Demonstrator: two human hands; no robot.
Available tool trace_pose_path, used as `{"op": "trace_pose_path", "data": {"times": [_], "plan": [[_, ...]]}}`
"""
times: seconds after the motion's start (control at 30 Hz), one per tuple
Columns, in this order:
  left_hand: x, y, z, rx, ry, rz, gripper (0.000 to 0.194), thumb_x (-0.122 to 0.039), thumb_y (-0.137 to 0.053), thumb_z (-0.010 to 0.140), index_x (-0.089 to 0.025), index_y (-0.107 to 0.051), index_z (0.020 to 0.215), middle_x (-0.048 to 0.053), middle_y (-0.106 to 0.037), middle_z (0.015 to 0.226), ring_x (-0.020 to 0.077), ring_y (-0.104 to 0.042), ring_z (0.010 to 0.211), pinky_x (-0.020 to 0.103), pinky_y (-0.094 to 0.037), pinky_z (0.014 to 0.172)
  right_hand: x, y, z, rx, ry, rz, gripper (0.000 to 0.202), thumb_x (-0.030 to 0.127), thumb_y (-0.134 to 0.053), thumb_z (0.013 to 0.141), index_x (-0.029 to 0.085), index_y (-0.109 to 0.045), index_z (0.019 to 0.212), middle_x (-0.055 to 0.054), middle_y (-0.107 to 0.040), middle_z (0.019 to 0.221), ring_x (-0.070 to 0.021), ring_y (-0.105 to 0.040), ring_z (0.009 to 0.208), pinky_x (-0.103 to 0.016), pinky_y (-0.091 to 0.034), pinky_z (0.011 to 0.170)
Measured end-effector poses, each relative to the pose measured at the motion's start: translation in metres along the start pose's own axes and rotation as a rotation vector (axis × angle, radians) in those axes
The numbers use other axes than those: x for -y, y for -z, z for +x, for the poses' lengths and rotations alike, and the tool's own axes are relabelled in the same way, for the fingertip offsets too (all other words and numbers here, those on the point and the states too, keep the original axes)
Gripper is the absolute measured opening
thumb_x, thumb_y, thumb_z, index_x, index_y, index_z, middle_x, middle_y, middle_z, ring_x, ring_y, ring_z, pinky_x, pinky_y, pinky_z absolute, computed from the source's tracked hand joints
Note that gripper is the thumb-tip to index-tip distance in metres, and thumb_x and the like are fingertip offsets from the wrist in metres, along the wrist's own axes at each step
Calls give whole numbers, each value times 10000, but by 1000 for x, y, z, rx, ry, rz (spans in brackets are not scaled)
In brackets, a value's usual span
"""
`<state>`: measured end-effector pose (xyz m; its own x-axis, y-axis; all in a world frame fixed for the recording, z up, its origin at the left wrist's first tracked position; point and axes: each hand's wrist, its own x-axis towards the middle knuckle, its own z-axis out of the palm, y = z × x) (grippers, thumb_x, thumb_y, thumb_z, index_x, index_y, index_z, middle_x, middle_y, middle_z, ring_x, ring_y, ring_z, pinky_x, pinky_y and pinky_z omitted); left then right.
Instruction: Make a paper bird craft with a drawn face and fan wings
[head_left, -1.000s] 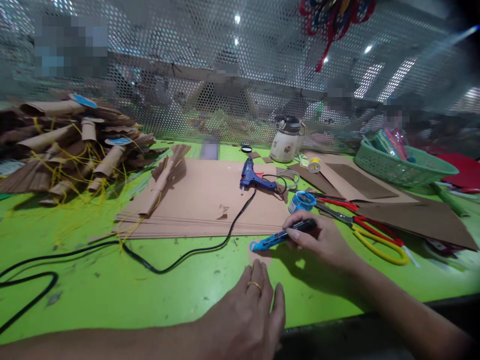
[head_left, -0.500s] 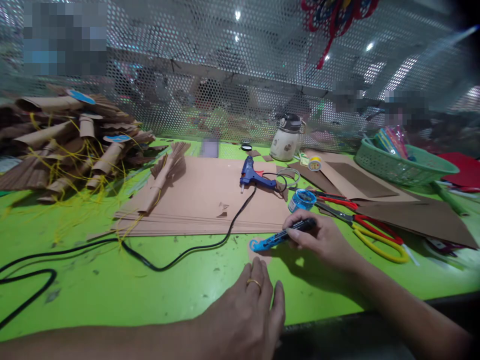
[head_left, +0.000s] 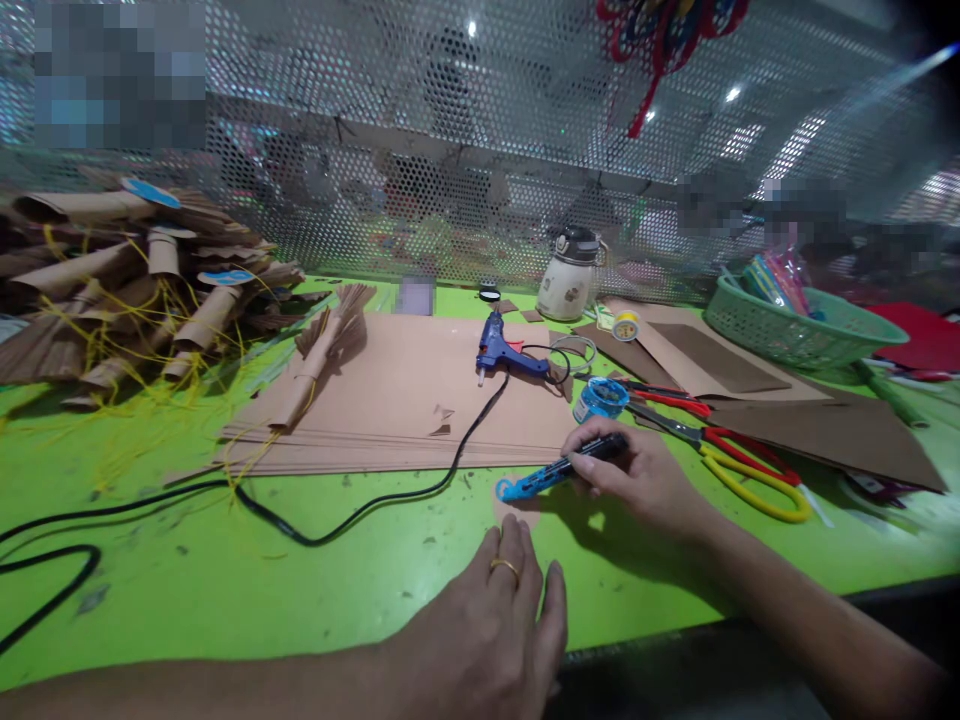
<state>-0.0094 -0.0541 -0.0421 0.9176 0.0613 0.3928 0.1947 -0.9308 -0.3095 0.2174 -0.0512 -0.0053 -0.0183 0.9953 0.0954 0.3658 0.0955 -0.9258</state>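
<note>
In my right hand (head_left: 637, 470) I grip a black marker pen (head_left: 559, 468), its lower end smeared with blue paint. The tip rests on a small piece of brown paper (head_left: 529, 512) that has a curved blue mark on it. My left hand (head_left: 502, 610), with a ring on one finger, lies with fingers stretched out, fingertips on the near edge of that paper. Just beyond my right hand stands an open jar of blue paint (head_left: 601, 398). Scissors with red and yellow handles (head_left: 750, 475) lie to its right.
Behind the hands lies a stack of brown paper sheets (head_left: 397, 385) with a blue glue gun (head_left: 502, 350) on it. A black cord (head_left: 360, 512) crosses the green table. Tied paper bundles (head_left: 142, 270) fill the left, a green basket (head_left: 802, 335) the right. A bottle (head_left: 568, 280) stands behind.
The whole view has shifted slightly. Both hands hold nearly the same pose, with the marker pen's tip still on the small paper.
</note>
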Motion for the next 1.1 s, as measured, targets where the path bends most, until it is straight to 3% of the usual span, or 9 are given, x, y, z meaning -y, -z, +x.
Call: {"op": "trace_pose_path", "data": {"times": [0.3, 0.57, 0.9, 1.1], "plan": [[-1, -3, 1, -36, 18, 4, 456, -403, -536, 932, -11, -539, 1165, 297, -684, 1056, 424, -651, 1067, 479, -562, 868, -2, 3, 1, 1, -28, 0, 117, 286, -600, 867, 179, -594, 820, 27, -588, 576, -110, -513, 520, -246, -425, 523], [-2, -3, -1, -23, 10, 7, 457, -411, -499, 959, -11, -539, 1177, 293, -683, 1066, 410, -650, 1078, 475, -545, 887, 2, 3, 2, -87, -74, 30, 141, 313, -619, 829, 187, -577, 781, 22, -605, 519, -116, -520, 463, -251, -438, 488], [-1, -14, -4, -68, -33, 11, 502, -416, -471, 968, 22, -535, 1205, 331, -668, 1063, 417, -651, 1070, 514, -504, 889, 2, -2, 4, -39, -112, 44, 189, 356, -616, 848, 195, -556, 771, 12, -617, 541, -125, -537, 470, -268, -456, 491], [-3, -7, -4, -24, 5, 9, 469, -397, -481, 968, 1, -539, 1210, 307, -673, 1085, 404, -643, 1094, 498, -498, 916, 0, 1, 5, -99, -140, 68, 199, 356, -628, 842, 196, -553, 752, 18, -613, 510, -115, -512, 435, -254, -429, 464]]}}
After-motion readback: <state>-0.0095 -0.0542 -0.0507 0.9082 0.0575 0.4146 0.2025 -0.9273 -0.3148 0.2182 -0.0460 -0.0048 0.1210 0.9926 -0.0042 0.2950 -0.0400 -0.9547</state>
